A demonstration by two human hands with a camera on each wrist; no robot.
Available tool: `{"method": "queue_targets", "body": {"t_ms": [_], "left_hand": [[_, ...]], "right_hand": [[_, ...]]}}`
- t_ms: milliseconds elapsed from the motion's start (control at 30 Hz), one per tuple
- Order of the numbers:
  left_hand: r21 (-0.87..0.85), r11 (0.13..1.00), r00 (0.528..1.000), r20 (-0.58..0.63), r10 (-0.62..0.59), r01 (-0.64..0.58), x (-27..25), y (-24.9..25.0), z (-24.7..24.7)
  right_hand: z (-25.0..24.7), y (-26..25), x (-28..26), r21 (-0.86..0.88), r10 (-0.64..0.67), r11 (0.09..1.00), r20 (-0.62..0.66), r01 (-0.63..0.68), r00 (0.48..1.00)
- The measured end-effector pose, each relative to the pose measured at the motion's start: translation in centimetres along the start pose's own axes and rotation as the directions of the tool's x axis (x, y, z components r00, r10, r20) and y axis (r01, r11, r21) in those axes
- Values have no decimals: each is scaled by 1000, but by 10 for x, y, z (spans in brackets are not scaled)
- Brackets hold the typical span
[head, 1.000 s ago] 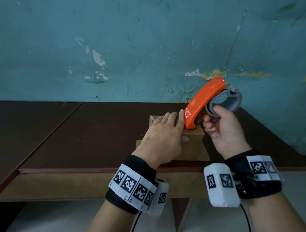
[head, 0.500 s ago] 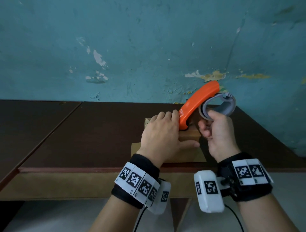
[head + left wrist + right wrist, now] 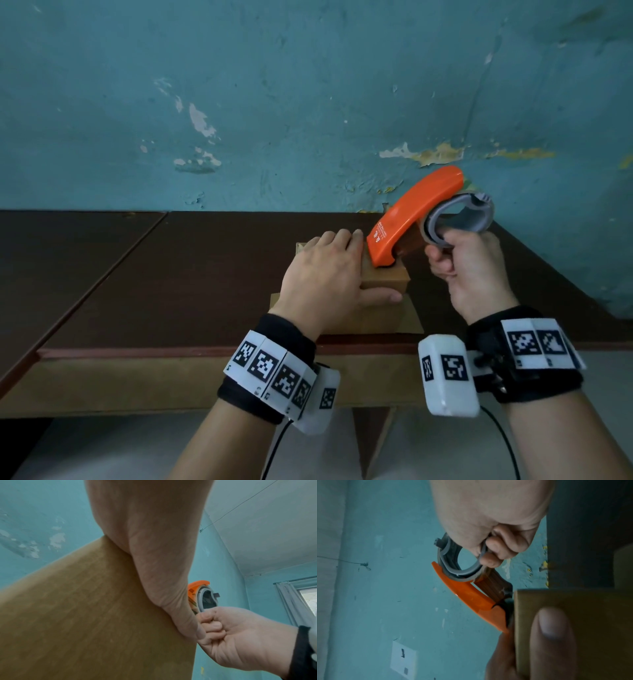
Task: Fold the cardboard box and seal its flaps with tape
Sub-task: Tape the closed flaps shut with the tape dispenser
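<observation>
A small brown cardboard box (image 3: pixel 385 282) stands near the front edge of the table. My left hand (image 3: pixel 325 274) lies flat on its top, and its thumb (image 3: pixel 553 635) lies along the box's front face (image 3: pixel 599 615). My right hand (image 3: pixel 469 270) grips the grey ring (image 3: pixel 459 219) of an orange tape dispenser (image 3: pixel 411 212), whose nose rests on the box top beside my left fingertips. Brown tape (image 3: pixel 491 586) runs from the roll down to the box edge. In the left wrist view my palm (image 3: pixel 145 547) presses the box (image 3: pixel 85 615), with the dispenser (image 3: pixel 197 588) behind it.
The dark brown table (image 3: pixel 205 274) stands against a teal wall (image 3: pixel 308 102) with peeling paint. A seam (image 3: pixel 102 274) runs between two tabletops on the left. Box flaps (image 3: pixel 411 325) lie flat at the box's base near the table edge. A curtained window (image 3: pixel 300 595) is on the right.
The box, both hands and the dispenser have shifted slightly left on the table. My left thumb has stretched out along the box's front; the dispenser's nose stays on the box top.
</observation>
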State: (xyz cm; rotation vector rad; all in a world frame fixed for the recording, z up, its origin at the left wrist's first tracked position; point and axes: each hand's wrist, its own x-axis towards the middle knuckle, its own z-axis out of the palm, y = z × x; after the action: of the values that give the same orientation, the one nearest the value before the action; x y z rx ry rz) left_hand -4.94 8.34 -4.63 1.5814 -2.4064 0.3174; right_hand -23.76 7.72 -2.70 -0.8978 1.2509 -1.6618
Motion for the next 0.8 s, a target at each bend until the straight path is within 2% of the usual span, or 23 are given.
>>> {"method": "queue_targets", "body": {"t_ms": [100,200,367,567,667,800], "left_hand": [[7,1000,1000,13,1,-1,-1,0,-1],[16,1000,1000,9,1,-1,-1,1,0],[-4,1000,1000,0,10,-10,0,-1,1],[-56,997,990,-132,53,-61,-6,6,8],[-70,990,984,-138,109,-120,-9,6,11],[-78,989,982,-151,109,-122,-13,7,12]], "right_hand": [[-13,-5,4,-83,-74,994,-109,65,991],[-19,-6,3,-165,-129,981,-146,105,981],[-19,-9,0,-269,-210,946,-77,182,975],[-16,-18,3,-383,-324,871,25,309,946],[-17,-19,6,-394,-321,866,32,307,946],[-19,-14,6,-389,-298,879,3,276,954]]}}
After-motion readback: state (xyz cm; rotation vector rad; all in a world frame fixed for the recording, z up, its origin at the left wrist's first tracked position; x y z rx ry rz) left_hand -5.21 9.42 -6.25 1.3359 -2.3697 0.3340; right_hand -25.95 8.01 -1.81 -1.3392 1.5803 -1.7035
